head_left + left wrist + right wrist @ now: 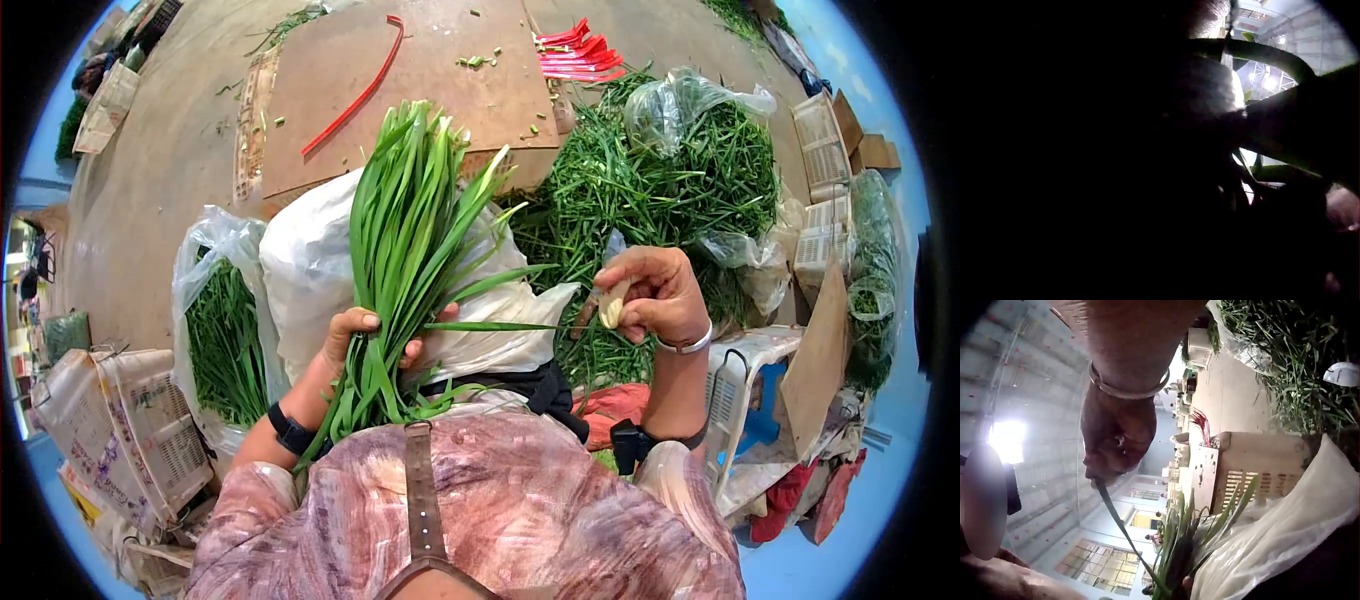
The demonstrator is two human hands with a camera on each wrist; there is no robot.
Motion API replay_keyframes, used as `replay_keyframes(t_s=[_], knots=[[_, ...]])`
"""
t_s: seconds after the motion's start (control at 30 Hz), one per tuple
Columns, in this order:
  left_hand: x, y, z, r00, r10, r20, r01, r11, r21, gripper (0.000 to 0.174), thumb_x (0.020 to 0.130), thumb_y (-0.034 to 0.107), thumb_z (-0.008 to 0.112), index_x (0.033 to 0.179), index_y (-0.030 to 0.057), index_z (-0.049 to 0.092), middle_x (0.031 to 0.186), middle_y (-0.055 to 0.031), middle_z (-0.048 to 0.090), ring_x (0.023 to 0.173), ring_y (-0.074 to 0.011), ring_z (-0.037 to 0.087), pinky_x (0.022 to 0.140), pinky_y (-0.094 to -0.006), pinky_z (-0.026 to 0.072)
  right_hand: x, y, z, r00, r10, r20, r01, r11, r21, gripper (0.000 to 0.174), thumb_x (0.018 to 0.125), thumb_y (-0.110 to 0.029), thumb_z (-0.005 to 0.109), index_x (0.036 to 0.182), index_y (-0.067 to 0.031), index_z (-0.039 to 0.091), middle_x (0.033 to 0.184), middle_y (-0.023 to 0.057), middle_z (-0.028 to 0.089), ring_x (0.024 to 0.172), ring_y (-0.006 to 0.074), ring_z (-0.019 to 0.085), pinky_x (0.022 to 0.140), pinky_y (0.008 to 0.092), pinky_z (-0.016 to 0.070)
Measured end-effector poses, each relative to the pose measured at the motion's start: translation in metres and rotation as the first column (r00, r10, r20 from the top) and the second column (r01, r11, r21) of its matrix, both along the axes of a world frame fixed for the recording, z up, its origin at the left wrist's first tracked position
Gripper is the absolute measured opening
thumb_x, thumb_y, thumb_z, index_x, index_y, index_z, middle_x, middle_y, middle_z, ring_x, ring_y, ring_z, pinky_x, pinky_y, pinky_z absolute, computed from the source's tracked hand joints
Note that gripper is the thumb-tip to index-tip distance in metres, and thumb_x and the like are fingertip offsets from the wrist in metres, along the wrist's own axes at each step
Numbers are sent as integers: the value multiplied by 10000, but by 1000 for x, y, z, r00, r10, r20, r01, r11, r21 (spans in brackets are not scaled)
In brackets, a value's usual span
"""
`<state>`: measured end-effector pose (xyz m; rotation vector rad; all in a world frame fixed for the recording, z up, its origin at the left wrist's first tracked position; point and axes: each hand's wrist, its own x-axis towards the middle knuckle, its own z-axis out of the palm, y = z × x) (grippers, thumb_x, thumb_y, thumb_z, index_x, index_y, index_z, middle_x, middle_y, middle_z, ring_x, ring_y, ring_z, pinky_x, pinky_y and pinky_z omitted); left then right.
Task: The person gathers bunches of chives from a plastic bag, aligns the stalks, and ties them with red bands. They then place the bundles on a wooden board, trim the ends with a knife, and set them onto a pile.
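My left hand [345,340] grips a thick bunch of green chives [400,220], with leaf ends spread upward over a white plastic bag [310,240] on the lap. Loose leaves hang below the grip onto the patterned shirt. Out to the right, my right hand [660,290] has its fingers bent, and a pale yellowish patch shows at the fingertips. In the right wrist view that hand [1119,437] pinches the end of one long chive leaf [1124,525], which runs taut down to the bunch [1179,544]. Dark leaves [1297,131] cover most of the left wrist view.
Ahead stands a brown board [470,90] with a red strip [365,90], cut bits and several red strips [580,55] at its right edge. A large heap of chives [660,180] lies right; a bag of chives [235,340] stands left. Plastic crates [150,420] flank both sides.
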<state>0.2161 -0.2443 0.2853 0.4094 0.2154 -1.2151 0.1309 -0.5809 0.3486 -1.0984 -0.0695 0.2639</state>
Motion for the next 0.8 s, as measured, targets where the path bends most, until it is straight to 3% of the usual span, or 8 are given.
replay_keyframes(t_s=[0.2, 0.33, 0.37, 0.4, 0.5, 0.57, 0.67, 0.8], knots=[[3, 11, -16, 1000, -26, 0, 26, 999, -37, 772, 664, 212, 617, 1324, -40, 307, 1259, -351, 386, 680, -213, 593, 613, -292, 525, -31, -47, -20, 955, -295, 25, 294, 938, -185, 328, 684, -105, 714, 943, 56, 594, 714, 99, 601, 397, 56, 432, 329, 181, 307], [3, 7, -8, 1000, -20, -5, 20, 998, -61, 759, 660, 227, 633, 1307, -35, 334, 1248, -377, 381, 631, -174, 558, 573, -254, 475, -50, -110, -42, 797, -596, -99, 445, 690, -570, 352, 727, -110, 665, 1033, 44, 584, 784, 68, 612, 521, 54, 498, 451, 164, 382], [3, 5, -5, 1000, -20, 21, 21, 999, -42, 755, 659, 239, 633, 1302, -33, 346, 1223, -370, 417, 617, -154, 541, 557, -237, 442, -47, -122, -50, 788, -603, -125, 169, 406, -898, 341, 738, -45, 650, 1061, 45, 587, 813, 113, 653, 673, 176, 621, 621, 263, 504], [2, 6, -5, 1000, -17, 20, 18, 999, -40, 755, 659, 239, 633, 1302, -33, 346, 1223, -370, 417, 617, -154, 541, 557, -237, 442, -52, -129, -59, 920, -388, -51, -170, -280, -945, 380, 718, -43, 658, 1087, 15, 590, 1016, 183, 631, 861, 299, 639, 787, 357, 501], [3, 6, -9, 997, -18, 71, 20, 1000, -19, 757, 662, 248, 626, 1307, -28, 342, 1190, -355, 459, 619, -153, 539, 564, -239, 443, -11, -68, -56, 973, -170, 154, 138, -101, -985, 407, 696, -121, 689, 1085, -38, 609, 1195, 189, 542, 1113, 307, 519, 948, 346, 402], [4, 6, -11, 998, -34, 62, 35, 999, -16, 754, 665, 251, 620, 1309, -26, 342, 1167, -340, 485, 622, -155, 539, 561, -241, 442, 16, -2, -65, 983, -25, 181, 180, 306, -935, 460, 663, -86, 724, 1097, -26, 582, 1158, 164, 564, 1089, 298, 535, 937, 353, 413], [2, 5, -5, 999, -2, 46, 2, 1000, 0, 742, 660, 236, 618, 1298, -33, 354, 1159, -338, 492, 627, -163, 544, 562, -244, 446, 29, 53, -92, 948, 262, 179, 94, 306, -947, 311, 683, -41, 677, 987, -43, 615, 877, 143, 623, 844, 321, 589, 748, 381, 468], [5, 7, -7, 999, -35, 5, 35, 999, 0, 731, 650, 205, 618, 1291, -34, 362, 1151, -335, 496, 674, -206, 576, 600, -279, 498, 3, 38, -68, 868, 216, 448, 368, 328, -870, 211, 682, -2, 635, 885, -59, 642, 779, 104, 619, 723, 275, 595, 648, 354, 474]])
